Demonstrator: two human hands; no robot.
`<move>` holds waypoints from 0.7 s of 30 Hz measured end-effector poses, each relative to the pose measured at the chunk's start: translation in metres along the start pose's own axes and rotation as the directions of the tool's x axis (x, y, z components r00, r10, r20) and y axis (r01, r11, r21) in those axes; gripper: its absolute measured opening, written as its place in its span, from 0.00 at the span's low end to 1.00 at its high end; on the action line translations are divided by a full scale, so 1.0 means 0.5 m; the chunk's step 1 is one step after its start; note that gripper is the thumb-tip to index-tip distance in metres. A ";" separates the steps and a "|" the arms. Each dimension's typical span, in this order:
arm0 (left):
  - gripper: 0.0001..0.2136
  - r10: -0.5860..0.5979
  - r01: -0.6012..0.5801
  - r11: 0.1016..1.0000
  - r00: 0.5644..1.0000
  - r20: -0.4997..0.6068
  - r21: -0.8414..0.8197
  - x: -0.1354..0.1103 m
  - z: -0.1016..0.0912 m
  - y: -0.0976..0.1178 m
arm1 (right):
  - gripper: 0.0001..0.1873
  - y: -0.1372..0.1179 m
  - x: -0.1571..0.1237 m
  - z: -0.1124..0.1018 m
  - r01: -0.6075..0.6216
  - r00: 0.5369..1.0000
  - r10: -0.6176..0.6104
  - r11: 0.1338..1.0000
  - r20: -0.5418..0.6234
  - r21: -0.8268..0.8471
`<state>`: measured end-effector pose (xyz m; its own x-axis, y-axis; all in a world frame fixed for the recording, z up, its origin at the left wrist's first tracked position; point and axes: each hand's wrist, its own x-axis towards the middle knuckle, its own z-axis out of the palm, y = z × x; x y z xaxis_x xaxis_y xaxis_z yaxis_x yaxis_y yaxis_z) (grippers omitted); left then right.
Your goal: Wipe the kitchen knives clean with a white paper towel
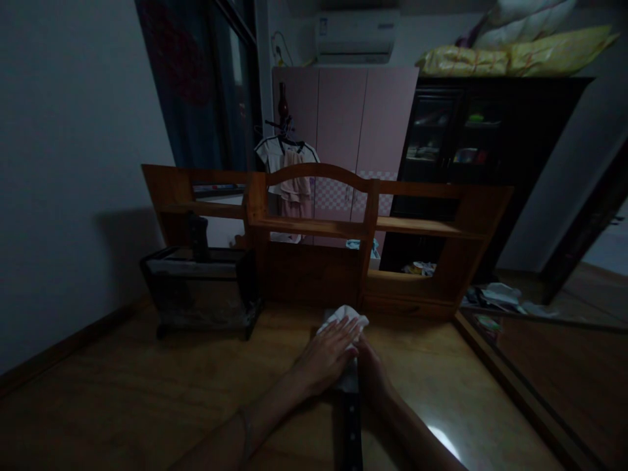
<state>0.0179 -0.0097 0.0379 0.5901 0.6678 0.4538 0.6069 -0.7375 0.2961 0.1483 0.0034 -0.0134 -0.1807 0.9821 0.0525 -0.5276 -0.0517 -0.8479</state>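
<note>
A knife points away from me over the wooden table, its black riveted handle (352,428) closest to me and its wide blade (349,378) running up between my hands. My left hand (328,350) presses a white cloth (346,314) against the blade, fingers together and stretched over the cloth. On the blade's other side, my right hand (371,367) is closed against the knife; most of its fingers are hidden. To the left stands a dark knife block (196,297) with a black-handled knife (198,237) upright in it.
A wooden shelf unit (314,226) closes off the far side of the table (196,392). A white wall (73,196) rises at the left. Beyond are a pink wardrobe (338,118), hanging clothes (289,163) and a dark cabinet (441,137). The room is dim.
</note>
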 end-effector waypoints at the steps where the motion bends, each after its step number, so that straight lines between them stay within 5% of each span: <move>1: 0.22 -0.026 0.026 1.000 1.000 -0.015 0.008 -0.001 0.003 -0.008 | 0.18 -0.006 -0.004 0.005 0.020 1.000 -0.020 1.000 -0.006 0.011; 9: 0.21 -0.300 0.294 0.954 0.937 -0.178 -0.058 -0.017 0.008 -0.074 | 0.17 -0.035 -0.034 0.030 0.028 0.997 -0.028 1.000 -0.075 0.005; 16: 0.22 -0.066 0.067 0.998 0.995 -0.070 0.008 -0.015 0.011 -0.042 | 0.28 -0.044 -0.034 0.046 -0.110 0.994 0.102 0.973 0.051 0.203; 21: 0.22 0.088 -0.090 0.995 0.995 0.042 0.051 -0.019 -0.002 -0.002 | 0.22 -0.038 -0.027 0.034 -0.056 0.992 0.078 0.976 -0.099 0.208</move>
<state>0.0113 -0.0152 0.0340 0.6630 0.6040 0.4422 0.5780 -0.7885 0.2104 0.1468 -0.0120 0.0108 -0.1387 0.9881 -0.0664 -0.6776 -0.1436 -0.7213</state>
